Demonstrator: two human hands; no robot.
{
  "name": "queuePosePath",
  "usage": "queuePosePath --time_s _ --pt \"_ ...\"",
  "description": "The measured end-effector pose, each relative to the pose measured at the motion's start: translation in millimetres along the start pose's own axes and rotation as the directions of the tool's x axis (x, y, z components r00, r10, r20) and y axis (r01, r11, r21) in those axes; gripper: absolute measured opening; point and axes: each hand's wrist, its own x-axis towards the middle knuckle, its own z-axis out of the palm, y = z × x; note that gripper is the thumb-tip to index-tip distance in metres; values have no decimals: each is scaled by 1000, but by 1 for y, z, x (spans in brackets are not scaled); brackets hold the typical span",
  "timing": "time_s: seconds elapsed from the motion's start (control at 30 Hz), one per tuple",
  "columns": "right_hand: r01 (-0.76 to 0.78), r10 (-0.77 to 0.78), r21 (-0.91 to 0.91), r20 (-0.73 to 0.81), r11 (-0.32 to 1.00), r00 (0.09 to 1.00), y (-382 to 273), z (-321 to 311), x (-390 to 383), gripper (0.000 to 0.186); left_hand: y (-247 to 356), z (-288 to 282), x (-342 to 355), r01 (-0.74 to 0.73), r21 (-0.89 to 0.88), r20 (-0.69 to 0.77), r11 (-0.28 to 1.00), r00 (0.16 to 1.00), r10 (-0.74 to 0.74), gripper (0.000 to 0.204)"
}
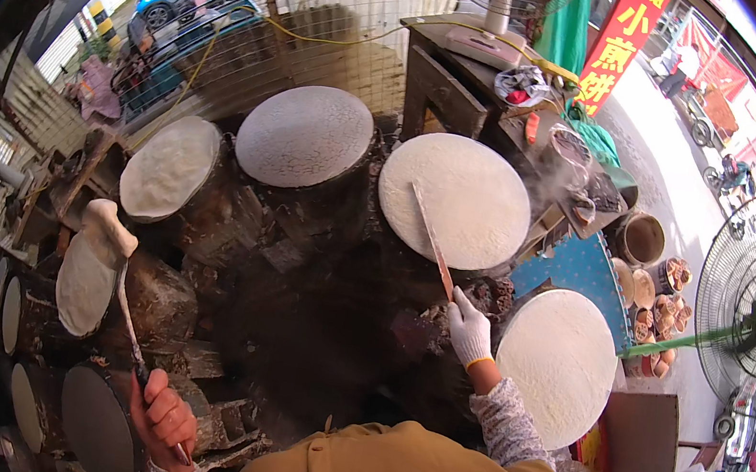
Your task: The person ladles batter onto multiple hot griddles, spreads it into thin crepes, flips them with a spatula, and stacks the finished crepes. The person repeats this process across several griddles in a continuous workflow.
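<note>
1. Basically, the key relation: the round pale sheet (457, 199) lies between 11 and 12 o'clock from the gloved right hand (469, 334), which is the nearer of the hands.
2. Right hand is wrapped round the near end of a long flat stick (431, 235). Its long axis runs 5 to 11 o'clock, far end over the round pale sheet; contact or slight hover, can't tell.
3. Bare left hand (169, 414) is curled round the dark handle of a thin-bladed spatula (127, 309), axis also about 5 to 11.
4. Folded sheet (84, 282) sits between 10 and 11 o'clock from left hand. Blade tip reaches its thick fold at the upper end.
5. Looks: round pale sheet is off-white, near circular, finely grained, flat. Folded sheet is creamier, smoother, doubled over on top.
6. Nearby: another white disc (556, 367) at 3 to 4 o'clock from right hand; dark griddle (95, 423) between 8 and 9 from left.
</note>
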Motion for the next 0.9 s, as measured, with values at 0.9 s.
queuePosePath --time_s 0.9 --pt "881 -107 473 877 16 -469 -274 315 -475 35 -56 -324 -502 1 763 -553 647 -518 653 54"
